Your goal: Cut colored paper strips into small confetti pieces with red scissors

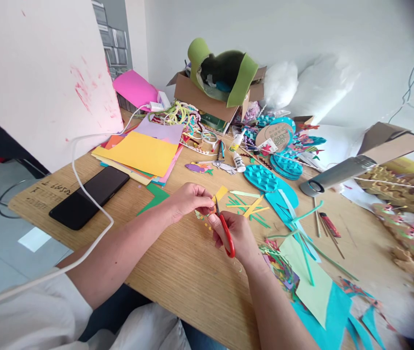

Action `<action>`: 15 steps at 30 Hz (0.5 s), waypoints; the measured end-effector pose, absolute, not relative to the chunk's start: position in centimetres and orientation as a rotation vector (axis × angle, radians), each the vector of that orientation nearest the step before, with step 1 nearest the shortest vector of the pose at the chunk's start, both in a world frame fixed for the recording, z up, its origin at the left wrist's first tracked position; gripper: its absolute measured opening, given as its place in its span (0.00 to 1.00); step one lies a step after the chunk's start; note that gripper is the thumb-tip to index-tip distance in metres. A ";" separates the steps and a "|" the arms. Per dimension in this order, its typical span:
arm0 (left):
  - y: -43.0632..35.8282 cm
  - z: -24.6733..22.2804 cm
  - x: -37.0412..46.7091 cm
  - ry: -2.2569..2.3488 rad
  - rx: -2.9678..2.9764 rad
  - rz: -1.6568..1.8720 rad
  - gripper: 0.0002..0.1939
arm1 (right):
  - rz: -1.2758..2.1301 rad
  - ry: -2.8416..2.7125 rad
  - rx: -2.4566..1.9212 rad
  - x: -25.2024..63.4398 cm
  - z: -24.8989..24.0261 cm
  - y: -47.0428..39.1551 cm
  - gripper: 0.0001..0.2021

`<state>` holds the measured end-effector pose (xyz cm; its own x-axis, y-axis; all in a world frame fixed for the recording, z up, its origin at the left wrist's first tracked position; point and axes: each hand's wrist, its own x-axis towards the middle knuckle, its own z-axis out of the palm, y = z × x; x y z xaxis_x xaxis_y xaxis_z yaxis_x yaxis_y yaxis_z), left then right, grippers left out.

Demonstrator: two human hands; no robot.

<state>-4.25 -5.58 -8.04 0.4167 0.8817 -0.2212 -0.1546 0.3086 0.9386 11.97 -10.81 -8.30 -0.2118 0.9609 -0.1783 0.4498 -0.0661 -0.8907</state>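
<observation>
Red-handled scissors are gripped in my right hand, their blades pointing up and away from me. My left hand is pinched at the blade tips, around the end of a yellow paper strip; the fingers partly hide the strip. Small yellow and orange paper bits lie on the wooden table under both hands. Just beyond them are several thin green paper strips and crossed yellow strips.
A black phone lies left, crossed by a white cable. Stacked coloured paper is behind it. Glue bottles, blue foam pieces and a grey cylinder stand farther back. Paper scraps lie right.
</observation>
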 end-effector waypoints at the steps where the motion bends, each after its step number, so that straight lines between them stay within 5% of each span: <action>1: -5.6 -8.0 -4.3 0.885 1.029 0.815 0.06 | 1.248 -1.682 -1.511 12.0 -8.3 -10.8 0.25; 15: -5.3 -8.2 -4.5 0.870 1.024 0.803 0.06 | 1.263 -1.676 -1.536 11.8 -8.0 -10.9 0.26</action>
